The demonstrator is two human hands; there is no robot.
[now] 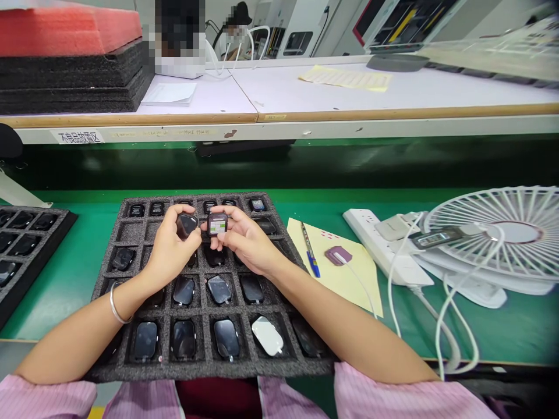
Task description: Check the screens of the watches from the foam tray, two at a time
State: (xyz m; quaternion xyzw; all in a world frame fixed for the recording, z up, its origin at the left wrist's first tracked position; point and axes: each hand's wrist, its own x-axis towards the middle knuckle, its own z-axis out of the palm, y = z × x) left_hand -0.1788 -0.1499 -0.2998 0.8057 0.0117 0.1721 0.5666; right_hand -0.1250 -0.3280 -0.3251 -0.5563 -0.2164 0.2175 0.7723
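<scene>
My left hand (168,247) is closed round a small black device (187,223) with a dark glossy screen. My right hand (244,238) grips a second small device (217,224) whose screen is lit white and green. Both hands hover over the upper middle of a dark grey foam tray (131,233). Its pockets hold several more of these black devices, and one white one (267,336) lies in the front row. A silver bangle (114,305) circles my left wrist.
Another foam tray of devices (21,244) lies at the left. To the right are a yellow sheet (340,279) with a blue pen (311,251), a purple charging puck (338,255) on a white cable, a power strip (384,247) and a white fan (498,238). A raised shelf (279,116) crosses behind.
</scene>
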